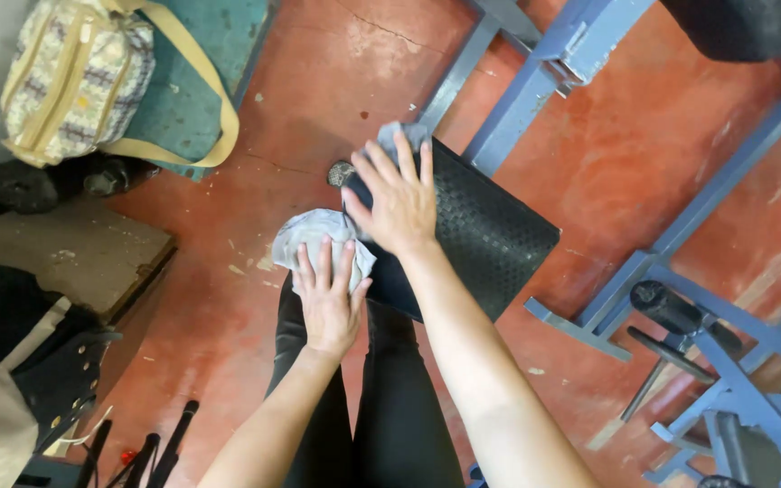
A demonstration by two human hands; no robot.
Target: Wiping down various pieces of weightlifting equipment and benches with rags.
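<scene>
The left hand lies flat, fingers spread, pressing a crumpled grey cloth rag against the near edge of a black, ribbed-textured rectangular bench pad. The right hand rests open, palm down, on the pad's top corner, over another fold of grey cloth. The pad sits on a blue-painted steel frame above a worn red concrete floor.

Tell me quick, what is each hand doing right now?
Left hand: open, flat on the grey cloth.
Right hand: open, fingers spread, pressing on the black pad.
</scene>
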